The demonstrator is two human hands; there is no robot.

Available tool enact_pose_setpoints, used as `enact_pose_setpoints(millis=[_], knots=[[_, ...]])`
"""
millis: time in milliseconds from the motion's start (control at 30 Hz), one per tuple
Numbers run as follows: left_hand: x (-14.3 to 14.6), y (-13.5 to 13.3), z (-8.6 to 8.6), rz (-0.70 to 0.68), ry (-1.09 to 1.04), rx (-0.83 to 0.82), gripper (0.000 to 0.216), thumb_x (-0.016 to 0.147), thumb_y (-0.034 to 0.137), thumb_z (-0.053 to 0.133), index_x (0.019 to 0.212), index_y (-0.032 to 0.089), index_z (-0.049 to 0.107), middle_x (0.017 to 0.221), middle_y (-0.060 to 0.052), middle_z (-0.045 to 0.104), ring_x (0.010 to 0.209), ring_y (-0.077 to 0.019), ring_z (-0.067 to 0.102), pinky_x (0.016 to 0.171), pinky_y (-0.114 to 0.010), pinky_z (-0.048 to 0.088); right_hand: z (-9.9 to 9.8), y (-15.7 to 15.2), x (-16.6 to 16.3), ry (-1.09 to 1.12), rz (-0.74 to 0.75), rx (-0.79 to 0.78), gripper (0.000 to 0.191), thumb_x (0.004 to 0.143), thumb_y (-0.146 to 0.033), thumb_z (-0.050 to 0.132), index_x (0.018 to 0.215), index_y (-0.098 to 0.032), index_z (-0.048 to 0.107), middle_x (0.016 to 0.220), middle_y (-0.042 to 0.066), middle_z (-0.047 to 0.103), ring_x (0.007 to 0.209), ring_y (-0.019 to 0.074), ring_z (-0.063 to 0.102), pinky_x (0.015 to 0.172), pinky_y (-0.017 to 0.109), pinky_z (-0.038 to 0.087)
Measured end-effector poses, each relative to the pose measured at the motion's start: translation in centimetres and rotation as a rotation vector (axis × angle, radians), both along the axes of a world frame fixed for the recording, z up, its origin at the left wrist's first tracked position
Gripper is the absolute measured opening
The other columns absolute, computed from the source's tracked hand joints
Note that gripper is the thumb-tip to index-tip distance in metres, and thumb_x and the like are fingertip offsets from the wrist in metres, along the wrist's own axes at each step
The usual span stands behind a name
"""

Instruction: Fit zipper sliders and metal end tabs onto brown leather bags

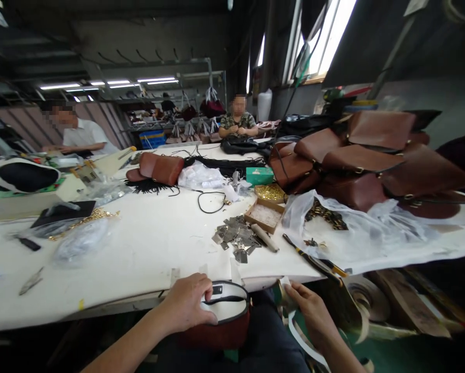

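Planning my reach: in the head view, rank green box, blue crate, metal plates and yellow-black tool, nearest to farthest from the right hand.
1. Yellow-black tool: table edge, beyond the right hand.
2. Metal plates: ahead, to its left.
3. Green box: beyond the plates.
4. Blue crate: background, far left.

From a distance, I am seeing dark cloth (272, 336) covering the lap near 6 o'clock; left hand (186, 305) at 7 and right hand (309, 306) at 5 are showing bare.

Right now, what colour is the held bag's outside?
The bag is reddish-brown outside, best seen in the head view.
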State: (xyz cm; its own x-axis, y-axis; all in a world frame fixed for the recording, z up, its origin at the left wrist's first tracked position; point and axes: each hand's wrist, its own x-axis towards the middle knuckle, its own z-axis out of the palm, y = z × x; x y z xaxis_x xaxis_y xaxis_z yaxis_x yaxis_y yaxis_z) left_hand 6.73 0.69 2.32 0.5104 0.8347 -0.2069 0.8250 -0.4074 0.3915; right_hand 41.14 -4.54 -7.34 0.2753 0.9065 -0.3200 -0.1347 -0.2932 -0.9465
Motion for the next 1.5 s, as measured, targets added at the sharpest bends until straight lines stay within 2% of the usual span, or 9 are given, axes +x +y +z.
enact_pose_setpoints(millis=[167,300,467,567,700,933,1100,1267,1500], knots=[[0.2,1.1,0.0,-0.034,0.05,0.045,0.04,0.063,0.048,0.089,0.083,0.024,0.063,0.092,0.002,0.067,0.088,-0.0214,0.062,0.071,-0.029,0.035,0.4,-0.5,0.6,-0.343,-0.011,-0.088,0.05,0.067,-0.071,0.077,0.066,-0.021,0.073,0.06,0.004,0.067,0.055,0.0208,0.057,0.053,0.032,0.041],[0.0,2.0,-0.2,-0.037,0.056,0.024,0.041,0.066,0.049,0.087,0.082,0.023,0.06,0.092,0.001,0.066,0.089,-0.022,0.062,0.069,-0.03,0.034,2.7,-1.9,-1.3,-0.564,-0.009,-0.033,0.053,0.074,-0.073,0.072,0.061,-0.022,0.065,0.055,0.001,0.058,0.053,0.0173,0.048,0.051,0.03,0.034],[-0.2,2.5,-0.5,-0.021,0.053,0.011,0.044,0.067,0.053,0.086,0.08,0.023,0.056,0.087,0.002,0.064,0.08,-0.0196,0.059,0.063,-0.03,0.028,6.7,0.3,-7.5,-0.575,0.256,0.186,0.047,0.083,-0.065,0.072,0.066,-0.022,0.063,0.06,-0.001,0.06,0.059,0.0165,0.051,0.056,0.028,0.037],[-0.4,2.5,-0.6,-0.001,0.051,0.018,0.047,0.067,0.057,0.085,0.083,0.024,0.056,0.085,0.002,0.064,0.075,-0.0191,0.057,0.061,-0.029,0.027,7.7,2.8,-11.3,-0.716,0.453,0.237,0.038,0.087,-0.055,0.073,0.069,-0.023,0.066,0.064,-0.001,0.065,0.062,0.0165,0.056,0.059,0.028,0.035],[-0.9,2.7,-0.9,0.033,0.05,0.017,0.05,0.067,0.061,0.084,0.086,0.025,0.055,0.082,0.002,0.065,0.073,-0.0199,0.058,0.06,-0.029,0.025,7.0,4.7,-14.3,-0.928,0.604,0.201,0.03,0.09,-0.049,0.073,0.072,-0.025,0.07,0.068,-0.001,0.07,0.065,0.0173,0.06,0.061,0.028,0.031],[-1.2,2.8,-1.5,0.081,0.051,0.01,0.06,0.068,0.062,0.082,0.109,0.025,0.056,0.086,-0.001,0.069,0.078,-0.0254,0.065,0.063,-0.029,0.033,5.3,5.0,-15.6,-1.071,0.579,0.185,0.03,0.092,-0.053,0.07,0.078,-0.027,0.072,0.074,0.001,0.074,0.068,0.0201,0.063,0.06,0.03,0.026],[-1.1,3.0,-1.5,0.088,-0.031,-0.005,0.077,0.078,0.051,0.079,0.143,0.022,0.05,0.114,-0.009,0.075,0.102,-0.0323,0.072,0.081,-0.034,0.047,5.1,5.0,-15.9,-1.154,0.552,0.183,0.032,0.094,-0.056,0.068,0.081,-0.027,0.074,0.077,0.003,0.076,0.072,0.0208,0.065,0.061,0.031,0.025],[-0.8,3.6,-1.1,-0.031,-0.074,-0.03,0.028,0.09,0.036,0.067,0.117,0.029,0.073,0.116,-0.002,0.078,0.108,-0.0257,0.072,0.089,-0.031,0.049,5.3,4.6,-15.5,-1.138,0.581,0.184,0.026,0.095,-0.052,0.066,0.09,-0.029,0.076,0.084,0.001,0.079,0.078,0.0199,0.068,0.064,0.029,0.028],[0.1,3.5,-0.6,-0.057,-0.085,-0.019,0.023,0.093,0.028,0.063,0.111,0.027,0.076,0.111,-0.001,0.079,0.102,-0.0221,0.072,0.085,-0.028,0.049,5.4,4.5,-14.8,-1.084,0.597,0.151,0.021,0.096,-0.044,0.065,0.089,-0.027,0.076,0.087,0.0,0.079,0.081,0.0189,0.068,0.065,0.029,0.029]])
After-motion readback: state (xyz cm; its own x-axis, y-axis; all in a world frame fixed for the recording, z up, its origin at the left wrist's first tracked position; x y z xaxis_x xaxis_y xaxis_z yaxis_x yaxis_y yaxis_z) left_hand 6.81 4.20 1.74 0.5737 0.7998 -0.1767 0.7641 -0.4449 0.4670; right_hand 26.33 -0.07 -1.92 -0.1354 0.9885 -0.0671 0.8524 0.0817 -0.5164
